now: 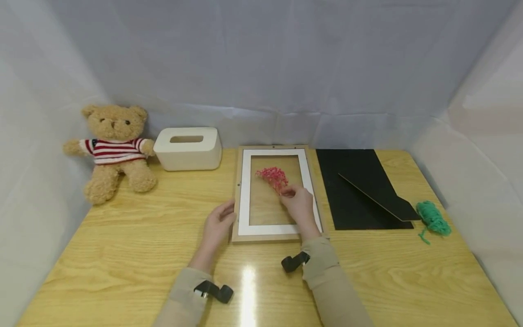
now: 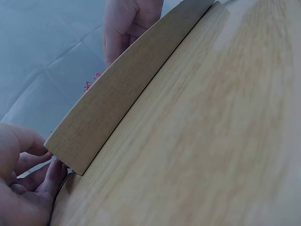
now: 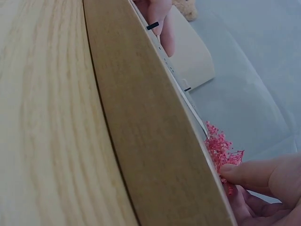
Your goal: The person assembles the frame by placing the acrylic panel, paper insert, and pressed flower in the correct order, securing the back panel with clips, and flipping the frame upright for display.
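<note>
A wooden picture frame [image 1: 281,238] with a white inner mat lies on the table. Over its opening, my right hand [image 1: 299,205] pinches a small bunch of pink dried flowers [image 1: 273,177] low on its stems. The blossoms fan out toward the upper left. In the right wrist view, thumb and fingers close on the pink flowers [image 3: 220,149] just past the frame's side. My left hand [image 1: 218,223] holds the frame's left edge with bent fingers. Its fingertips [image 2: 36,142] meet the frame's corner in the left wrist view.
Two black boards, one flat [image 1: 347,200] and one on top with a fold-out leg [image 1: 380,195], lie to the right. Beyond them is a green yarn bundle [image 1: 434,219]. A white tissue box [image 1: 188,156] and a teddy bear [image 1: 116,150] stand at the back left.
</note>
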A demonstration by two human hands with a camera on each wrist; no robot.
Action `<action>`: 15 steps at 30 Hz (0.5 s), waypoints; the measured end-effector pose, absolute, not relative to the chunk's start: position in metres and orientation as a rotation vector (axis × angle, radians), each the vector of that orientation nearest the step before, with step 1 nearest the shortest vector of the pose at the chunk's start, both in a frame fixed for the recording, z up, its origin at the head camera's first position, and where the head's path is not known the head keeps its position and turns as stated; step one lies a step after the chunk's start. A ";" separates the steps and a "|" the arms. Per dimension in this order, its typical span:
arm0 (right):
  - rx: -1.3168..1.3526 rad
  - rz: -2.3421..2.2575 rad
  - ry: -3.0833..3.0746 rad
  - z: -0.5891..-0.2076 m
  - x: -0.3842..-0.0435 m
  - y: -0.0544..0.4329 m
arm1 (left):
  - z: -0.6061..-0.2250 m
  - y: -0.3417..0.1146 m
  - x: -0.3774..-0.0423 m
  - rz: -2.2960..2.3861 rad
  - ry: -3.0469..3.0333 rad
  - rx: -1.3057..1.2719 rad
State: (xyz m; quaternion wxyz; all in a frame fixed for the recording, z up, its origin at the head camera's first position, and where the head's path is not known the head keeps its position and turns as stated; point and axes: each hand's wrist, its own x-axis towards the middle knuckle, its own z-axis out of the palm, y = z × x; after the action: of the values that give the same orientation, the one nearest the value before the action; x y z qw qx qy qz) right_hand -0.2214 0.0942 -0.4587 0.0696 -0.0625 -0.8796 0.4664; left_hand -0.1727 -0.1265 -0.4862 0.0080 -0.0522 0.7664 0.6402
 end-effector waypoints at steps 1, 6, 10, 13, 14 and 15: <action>-0.186 1.406 -2.648 -0.458 -0.221 0.094 | -0.486 -0.126 -0.173 2.003 2.391 -0.167; -0.131 1.442 -2.636 -0.457 -0.217 0.100 | -0.486 -0.125 -0.172 2.011 2.382 -0.167; -0.029 1.488 -2.619 -0.457 -0.216 0.110 | -0.486 -0.125 -0.172 2.010 2.382 -0.178; 0.076 1.509 -2.614 -0.456 -0.213 0.118 | -0.485 -0.125 -0.172 2.008 2.383 -0.191; 0.114 1.507 -2.613 -0.455 -0.212 0.121 | -0.485 -0.125 -0.172 2.006 2.385 -0.191; 0.150 1.509 -2.612 -0.454 -0.211 0.125 | -0.486 -0.125 -0.172 2.005 2.384 -0.191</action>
State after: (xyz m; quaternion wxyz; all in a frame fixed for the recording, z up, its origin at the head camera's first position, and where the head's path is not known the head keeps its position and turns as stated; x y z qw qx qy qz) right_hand -0.2105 0.1246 -0.4542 0.0607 0.0494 -0.8633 0.4986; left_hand -0.1724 -0.1254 -0.4857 0.0105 -0.0611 0.7638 0.6424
